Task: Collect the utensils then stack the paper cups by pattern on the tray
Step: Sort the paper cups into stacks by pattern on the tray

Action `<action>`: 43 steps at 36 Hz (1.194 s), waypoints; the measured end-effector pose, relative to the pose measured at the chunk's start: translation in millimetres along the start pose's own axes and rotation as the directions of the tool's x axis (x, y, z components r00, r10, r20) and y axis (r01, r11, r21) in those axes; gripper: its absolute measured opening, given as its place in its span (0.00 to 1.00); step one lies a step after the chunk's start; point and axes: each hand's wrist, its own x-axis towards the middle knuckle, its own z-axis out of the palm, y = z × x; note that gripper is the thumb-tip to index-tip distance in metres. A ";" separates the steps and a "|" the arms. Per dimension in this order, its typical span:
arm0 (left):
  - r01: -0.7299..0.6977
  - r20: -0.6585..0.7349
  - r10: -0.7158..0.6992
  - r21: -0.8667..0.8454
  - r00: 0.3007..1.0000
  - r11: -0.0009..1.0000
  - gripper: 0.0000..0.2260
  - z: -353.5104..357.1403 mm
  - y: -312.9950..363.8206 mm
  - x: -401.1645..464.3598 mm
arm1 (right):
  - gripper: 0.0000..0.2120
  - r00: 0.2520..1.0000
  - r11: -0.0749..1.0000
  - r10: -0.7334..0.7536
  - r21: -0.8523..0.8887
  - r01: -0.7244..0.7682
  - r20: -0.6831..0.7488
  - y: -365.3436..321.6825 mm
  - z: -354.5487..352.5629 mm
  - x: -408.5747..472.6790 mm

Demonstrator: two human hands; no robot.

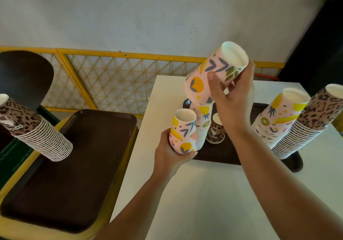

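At the far left of the frame a tall leopard stack [39, 130] leans over an empty brown tray [89, 175], which sits apart from the white table [213, 193].

Left of centre, the left hand [172, 158] curls its fingers and thumb round the lower part of an upside-down fruit cup [182, 131], held just above the near edge of the dark tray [219, 156] on the table.

Just right of it stand a short fruit stack [203, 124] and a small leopard pile [216, 130], both on that tray.

At upper centre the right hand [232, 98] pinches a second fruit cup [217, 73], tilted, base up, above the short fruit stack.

At the right edge a taller fruit stack [276, 121] and another leopard stack [304, 128] lean on the tray's far right end.

No utensils show, so I judge the stacking step is under way. The next move likely calls for levelling the raised cup, centring it over a matching fruit stack and sliding it down squarely, without knocking the leopard pile beside it.
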 end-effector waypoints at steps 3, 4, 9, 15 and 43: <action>-0.001 -0.018 0.001 -0.002 1.000 1.000 0.33 -1.1 -1.6 1.2 | 0.32 1.000 0.999 -0.008 -0.045 0.007 -0.021 5.8 1.4 9.1; -0.001 -0.023 0.000 -0.005 1.000 1.000 0.33 -1.4 -1.5 1.5 | 0.32 1.000 0.998 -0.006 -0.066 0.005 -0.019 10.3 2.4 9.8; -0.001 -0.035 0.000 -0.027 0.999 1.000 0.33 -2.6 -0.4 2.0 | 0.30 0.995 0.978 0.080 -0.196 -0.068 0.051 37.6 7.2 -0.4; 0.017 -0.021 -0.018 -0.043 1.000 0.999 0.33 -3.8 4.0 2.7 | 0.31 0.967 0.951 0.181 -0.283 -0.126 0.179 55.2 8.5 -17.7; -0.217 0.098 0.245 -0.234 0.965 0.948 0.43 -14.8 55.6 12.5 | 0.23 0.952 0.980 0.168 -0.147 -0.133 0.254 11.8 -6.2 -42.1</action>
